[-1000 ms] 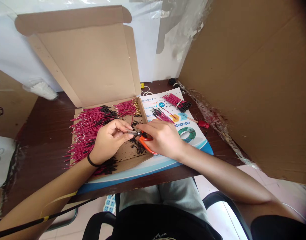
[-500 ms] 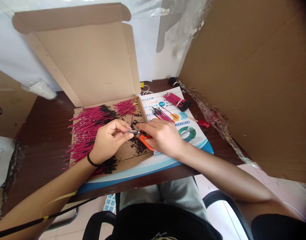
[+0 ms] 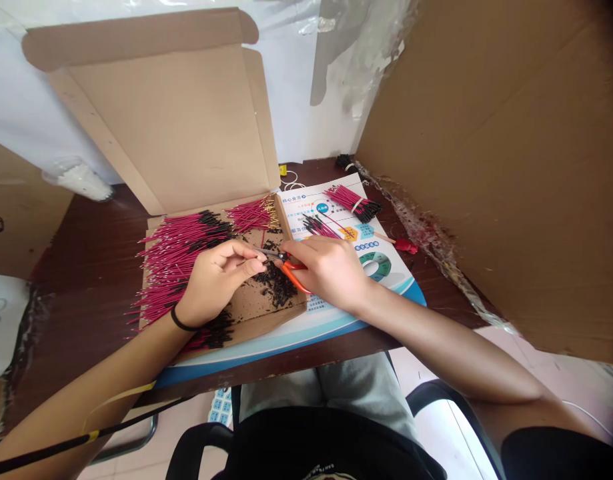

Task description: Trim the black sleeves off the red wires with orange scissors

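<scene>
My left hand [image 3: 216, 283] hovers over an open cardboard box [image 3: 166, 133], its fingertips pinched on a thin wire that is too fine to see clearly. My right hand [image 3: 331, 273] grips orange-handled snips [image 3: 292, 275], with their small metal blades [image 3: 270, 253] right by my left fingertips. Below the blades lies a heap of black scraps [image 3: 275, 285] on the cardboard. Left of my left hand spreads a large pile of red wires with black ends [image 3: 179, 257]. A smaller bunch of red wires with gold tips [image 3: 251, 215] lies beyond my fingers.
A printed blue-and-white sheet [image 3: 336, 220] lies right of the box, bearing a tied red wire bundle [image 3: 351, 203] and a loose bunch [image 3: 320, 228]. A small red object [image 3: 405, 246] lies beyond it. A tall cardboard panel [image 3: 486, 167] stands at the dark wooden table's right side.
The snips have tilted, their blades rising slightly toward the far side of the box. Both hands have shifted slightly, and the whole view has drifted a little.
</scene>
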Demonstrator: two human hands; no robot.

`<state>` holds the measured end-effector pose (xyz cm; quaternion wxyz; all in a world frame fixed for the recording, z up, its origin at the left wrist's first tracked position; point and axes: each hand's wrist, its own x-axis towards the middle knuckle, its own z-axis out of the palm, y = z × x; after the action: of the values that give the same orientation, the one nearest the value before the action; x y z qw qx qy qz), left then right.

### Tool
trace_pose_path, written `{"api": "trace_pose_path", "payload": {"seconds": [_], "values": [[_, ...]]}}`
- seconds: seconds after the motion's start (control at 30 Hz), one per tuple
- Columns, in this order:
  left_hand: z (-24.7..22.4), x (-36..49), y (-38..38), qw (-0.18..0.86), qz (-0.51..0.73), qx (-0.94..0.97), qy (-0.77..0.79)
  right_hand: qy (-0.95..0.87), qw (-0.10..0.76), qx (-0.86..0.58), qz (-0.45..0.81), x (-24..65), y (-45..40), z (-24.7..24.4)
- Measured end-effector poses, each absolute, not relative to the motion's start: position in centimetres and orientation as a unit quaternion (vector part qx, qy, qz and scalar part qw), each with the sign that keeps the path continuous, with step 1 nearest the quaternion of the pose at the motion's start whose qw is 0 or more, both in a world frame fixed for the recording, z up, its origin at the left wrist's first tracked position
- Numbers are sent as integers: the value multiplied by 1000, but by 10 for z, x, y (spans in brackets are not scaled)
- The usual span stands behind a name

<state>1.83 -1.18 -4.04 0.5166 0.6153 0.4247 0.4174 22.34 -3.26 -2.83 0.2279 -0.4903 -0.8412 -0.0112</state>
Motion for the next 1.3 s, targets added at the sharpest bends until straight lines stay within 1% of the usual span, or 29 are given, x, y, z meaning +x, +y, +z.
{"api": "trace_pose_path", "payload": {"seconds": [0.07, 0.17, 0.4, 0.57, 0.8, 0.9, 1.07, 1.17, 1.3], "values": [[-43, 17, -10, 527, 426, 607, 414, -836, 220, -503, 1, 223, -33, -28], [-44, 16, -9, 516, 435, 621, 398, -832, 212, -512, 15, 221, -32, -28], [-40, 19, -12, 549, 403, 614, 399, -821, 219, -526, 46, 221, -30, -29], [-38, 19, -12, 564, 406, 604, 392, -816, 237, -525, 56, 222, -29, -30], [-37, 18, -12, 597, 400, 571, 396, -818, 221, -528, 54, 222, -29, -31], [-36, 20, -13, 602, 428, 541, 402, -815, 253, -518, 57, 221, -30, -32], [-34, 23, -12, 604, 463, 490, 426, -806, 377, -451, 70, 215, -37, -33], [-32, 23, -12, 625, 468, 469, 412, -824, 391, -402, 80, 212, -40, -37], [-32, 24, -13, 641, 465, 458, 404, -834, 379, -387, 108, 211, -39, -41]]}}
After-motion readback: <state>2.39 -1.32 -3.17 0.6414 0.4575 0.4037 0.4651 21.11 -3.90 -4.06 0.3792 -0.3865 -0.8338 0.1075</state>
